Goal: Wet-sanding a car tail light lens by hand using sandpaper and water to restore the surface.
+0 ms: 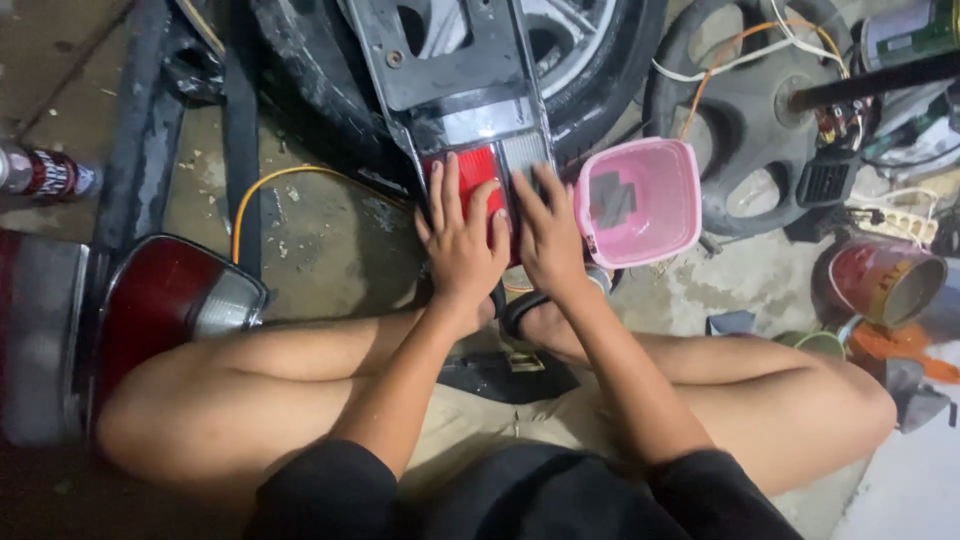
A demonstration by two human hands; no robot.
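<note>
— Bare knees fill the foreground; what else do you see, biggest first?

— Beyond the tail lamp unit that the person works on, a car wheel leans across the top of the scene. Off to that lamp's right lies a black steering wheel trailing white and orange wires. Well to the lamp's left, a second lamp cluster with a dark red lens rests on the concrete floor.

— And where is the lamp itself?

— Straight ahead of the crossed legs, standing on the floor, its black housing above and its red and clear lenses below.

— Smaller items?

— A pink plastic tub sits just beside the lamp's right edge. A yellow cable curves to the lamp's left, and a paint can lies tipped far to its right.

— The hands?

— Both press flat on the lenses. Left hand rests on the red part, fingers spread and extended. Right hand lies alongside, touching it, fingers stretched over the clear part. Neither is clenched around anything.
</note>
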